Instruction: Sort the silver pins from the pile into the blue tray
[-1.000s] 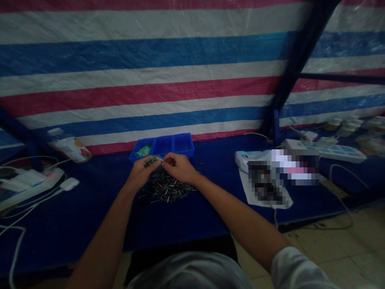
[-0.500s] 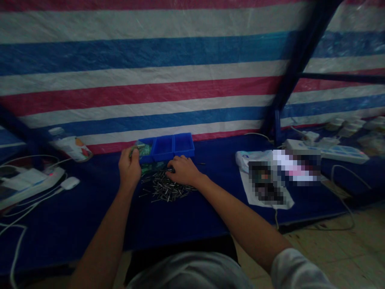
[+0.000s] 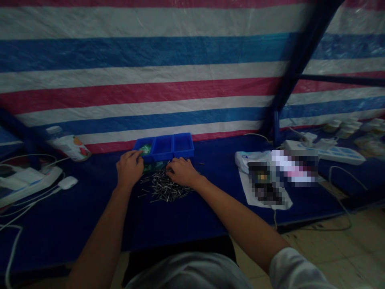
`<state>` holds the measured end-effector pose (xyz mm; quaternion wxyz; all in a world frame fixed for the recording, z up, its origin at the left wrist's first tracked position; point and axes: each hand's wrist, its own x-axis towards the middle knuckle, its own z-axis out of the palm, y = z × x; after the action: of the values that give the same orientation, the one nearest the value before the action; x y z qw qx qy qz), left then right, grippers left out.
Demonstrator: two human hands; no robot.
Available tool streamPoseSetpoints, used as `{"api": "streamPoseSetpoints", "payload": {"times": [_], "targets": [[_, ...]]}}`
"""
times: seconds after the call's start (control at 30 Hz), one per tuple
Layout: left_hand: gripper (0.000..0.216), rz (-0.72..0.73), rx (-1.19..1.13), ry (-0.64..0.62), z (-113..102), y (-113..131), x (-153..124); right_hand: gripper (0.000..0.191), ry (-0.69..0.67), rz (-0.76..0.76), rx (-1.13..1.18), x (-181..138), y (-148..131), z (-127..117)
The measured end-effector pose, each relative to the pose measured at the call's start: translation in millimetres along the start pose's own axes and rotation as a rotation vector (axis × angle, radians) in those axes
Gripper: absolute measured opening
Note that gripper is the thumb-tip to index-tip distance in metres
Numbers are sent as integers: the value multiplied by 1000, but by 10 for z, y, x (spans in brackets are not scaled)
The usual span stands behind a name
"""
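Observation:
A heap of small dark metal pins (image 3: 165, 188) lies on the blue table cover. My right hand (image 3: 182, 171) rests knuckles up on the heap's far edge, fingers curled down into the pins. My left hand (image 3: 129, 167) is just left of the heap, fingers bent, its tips next to the left bin of a blue tray (image 3: 184, 147) with three compartments. Small green parts (image 3: 145, 149) lie in that left bin. What either hand holds is hidden by the fingers.
A plastic bottle (image 3: 68, 145) lies at the back left, near a white power strip (image 3: 28, 183) and cables. A white plastic bag (image 3: 272, 200) sits at the right, with another power strip (image 3: 339, 153) behind it. A striped tarp hangs behind the table.
The hands, joined over the heap a second ago, have parted. My left hand went to the tray's left bin and has come down beside it; my right hand dropped onto the pins.

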<state>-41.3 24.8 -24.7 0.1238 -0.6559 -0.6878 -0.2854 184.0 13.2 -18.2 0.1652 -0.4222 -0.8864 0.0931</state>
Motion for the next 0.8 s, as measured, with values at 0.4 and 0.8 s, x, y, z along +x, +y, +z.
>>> {"api": "streamPoseSetpoints", "payload": {"times": [0.4,0.8], "targets": [[30,-71,-9,60,-52,67,-55,24,-6,8,-26,20,-9,41],[18,-98,-222,440,-21,44,55,30,39,-8,-61,20,-23,99]]}}
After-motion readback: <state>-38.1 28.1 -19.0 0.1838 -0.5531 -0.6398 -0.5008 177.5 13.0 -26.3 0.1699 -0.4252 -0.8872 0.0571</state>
